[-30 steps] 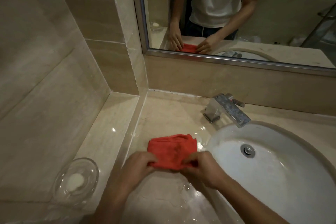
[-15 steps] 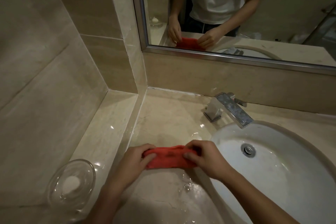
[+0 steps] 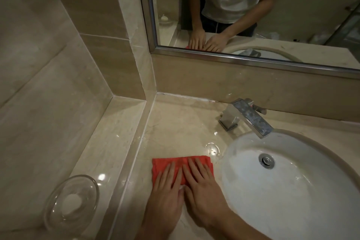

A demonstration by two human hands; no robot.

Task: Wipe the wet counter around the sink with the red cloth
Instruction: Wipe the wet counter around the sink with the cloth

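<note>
Head view: both hands flat on the cloth, side by side.
Left hand (image 3: 165, 187): fingers straight and spread, pressing down on the cloth's left half; no longer pinching an edge as half a second ago.
Right hand (image 3: 202, 185): same, fingers straight, pressing the right half, thumb tucked against the left hand.
Cloth (image 3: 165, 162): red, folded to a flat strip, lying on the counter (image 3: 175, 126) just left of the sink (image 3: 292, 191); held up and bunched a moment ago, now laid down.
Water: a shining puddle (image 3: 211, 149) just beyond the cloth's far right corner, near the tap (image 3: 247, 118); more gleams on the ledge (image 3: 109, 154) at left.
Soap dish (image 3: 72, 203): glass, on the ledge, well clear of the hands.
Meaning: folding seemingly finished, wiping about to begin; likely a push forward toward the puddle.
</note>
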